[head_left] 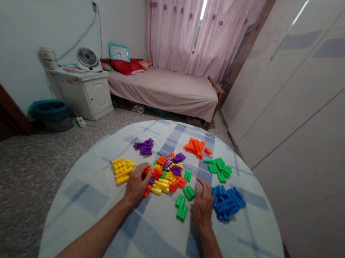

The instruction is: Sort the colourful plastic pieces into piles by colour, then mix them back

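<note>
A mixed pile of plastic tube-shaped pieces [164,182], in yellow, orange, purple and green, lies mid-table. At its left edge is my left hand [137,184], fingers slightly curled and apart beside orange pieces; whether it touches them I cannot make out. My right hand [203,201] rests between loose green pieces [181,211] and a heap of blue pieces [229,202]. Its fingers are bent and apart, with nothing visible in them. A single green piece [189,192] lies just left of its thumb.
Around the pile sit sorted heaps: yellow pieces [123,169], purple pieces [145,146], orange pieces [195,147] and green pieces [219,168]. A checked cloth [153,248] covers the round table. Beyond stand a bed [169,87], a cabinet [91,94] and a wardrobe [308,115].
</note>
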Available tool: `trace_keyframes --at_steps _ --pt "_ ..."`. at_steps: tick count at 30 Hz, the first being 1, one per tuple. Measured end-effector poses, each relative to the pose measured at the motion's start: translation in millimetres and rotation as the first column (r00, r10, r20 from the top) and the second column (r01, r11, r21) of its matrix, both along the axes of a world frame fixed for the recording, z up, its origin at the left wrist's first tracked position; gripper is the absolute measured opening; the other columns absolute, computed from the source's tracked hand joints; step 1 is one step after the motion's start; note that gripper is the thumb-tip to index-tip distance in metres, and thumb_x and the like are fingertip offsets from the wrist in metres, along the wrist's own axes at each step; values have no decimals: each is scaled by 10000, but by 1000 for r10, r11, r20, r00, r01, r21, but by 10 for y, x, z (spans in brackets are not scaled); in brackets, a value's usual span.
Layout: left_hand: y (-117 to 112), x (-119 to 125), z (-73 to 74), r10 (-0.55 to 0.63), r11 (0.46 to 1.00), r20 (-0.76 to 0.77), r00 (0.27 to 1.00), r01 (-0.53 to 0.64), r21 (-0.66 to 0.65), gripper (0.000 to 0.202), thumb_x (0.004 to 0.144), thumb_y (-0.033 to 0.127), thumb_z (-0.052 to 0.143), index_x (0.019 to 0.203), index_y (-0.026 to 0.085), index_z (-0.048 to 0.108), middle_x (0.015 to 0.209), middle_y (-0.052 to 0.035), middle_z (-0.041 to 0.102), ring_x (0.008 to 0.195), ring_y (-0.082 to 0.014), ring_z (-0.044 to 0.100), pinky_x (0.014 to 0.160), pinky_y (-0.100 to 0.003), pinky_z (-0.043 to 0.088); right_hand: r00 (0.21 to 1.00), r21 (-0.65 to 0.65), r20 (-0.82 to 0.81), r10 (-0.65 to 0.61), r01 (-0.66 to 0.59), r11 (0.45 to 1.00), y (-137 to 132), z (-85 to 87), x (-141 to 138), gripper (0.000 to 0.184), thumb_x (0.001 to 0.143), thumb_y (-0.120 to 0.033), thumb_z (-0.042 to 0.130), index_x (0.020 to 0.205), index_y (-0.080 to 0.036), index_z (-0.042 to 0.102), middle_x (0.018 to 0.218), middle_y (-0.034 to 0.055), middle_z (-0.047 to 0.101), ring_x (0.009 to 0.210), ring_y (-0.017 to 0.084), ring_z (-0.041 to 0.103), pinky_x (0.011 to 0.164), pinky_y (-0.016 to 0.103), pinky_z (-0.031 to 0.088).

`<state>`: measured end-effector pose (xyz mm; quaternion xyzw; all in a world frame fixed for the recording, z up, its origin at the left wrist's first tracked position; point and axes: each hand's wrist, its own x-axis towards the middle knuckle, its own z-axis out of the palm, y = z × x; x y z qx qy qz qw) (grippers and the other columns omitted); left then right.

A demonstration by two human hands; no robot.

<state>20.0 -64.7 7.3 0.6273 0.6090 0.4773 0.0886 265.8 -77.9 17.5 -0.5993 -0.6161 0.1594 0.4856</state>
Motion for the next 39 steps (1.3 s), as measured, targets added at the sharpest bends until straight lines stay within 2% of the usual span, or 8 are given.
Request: trace_keyframes --at_steps 4,10,18,24,29,32,35,39 --pt "4 -1 -23 3 1000 -18 1000 -3 6 276 818 247 479 1058 163 588 1143 -102 608 1104 -208 555 992 -414 439 998 -12 24 52 -51 999 15 -96 60 409 904 -391 304 1077 -145 583 1130 117 588 1099 210 501 1014 415 344" --pt "-38 33 14 3 1000 -69 998 -1 30 284 828 210 451 1072 160 587 1187 -107 591 1141 -202 537 1013 -412 424 990 -10 65 123 -123 992 26 -88 21 380 907 -372 314 1102 -167 568 1149 114 578 1125 210 494 1017 415 352" --pt "-50 50 128 -28 999 -167 986 20 -50 322 781 171 470 1074 184 602 1264 -100 549 1191 -229 511 1024 -440 415 984 -58 73 161 -157 986 74 -130 49 385 913 -387 309 1084 -172 579 1104 100 600 1069 204 524 982 381 381" --pt "16 21 267 -117 986 -202 973 89 -144 278 773 133 432 972 183 620 1082 -77 626 1036 -191 593 954 -377 475 981 -68 75 177 -172 983 93 -141 60 382 912 -404 309 1045 -182 590 1066 100 608 1045 213 531 972 385 381" --pt "21 -2 293 -172 973 -266 949 122 -194 252 759 158 483 965 204 623 1105 -75 611 1000 -189 608 916 -354 494 984 -54 69 166 -163 985 105 -150 66 353 904 -402 335 1021 -203 603 1045 86 624 1017 213 550 935 384 413" --pt "6 -8 271 -181 975 -283 942 134 -175 254 766 170 491 978 205 625 1124 -74 608 1032 -194 600 926 -354 489 985 -46 57 165 -162 986 108 -164 66 347 904 -404 341 1018 -210 605 1043 83 627 1010 214 556 936 387 416" --pt "29 16 297 -135 987 -316 939 98 -130 254 772 169 486 981 201 627 1128 -78 611 1053 -213 589 942 -387 477 985 -51 46 167 -165 985 106 -173 65 333 908 -404 346 1018 -220 601 1056 79 622 1020 213 551 950 385 407" --pt "229 207 501 -115 993 -358 927 102 -54 262 813 175 466 1026 199 617 1170 -81 597 1110 -211 545 986 -379 433 985 -62 51 167 -164 985 101 -164 58 326 909 -404 350 1011 -222 601 1054 78 623 1022 216 548 935 379 413"
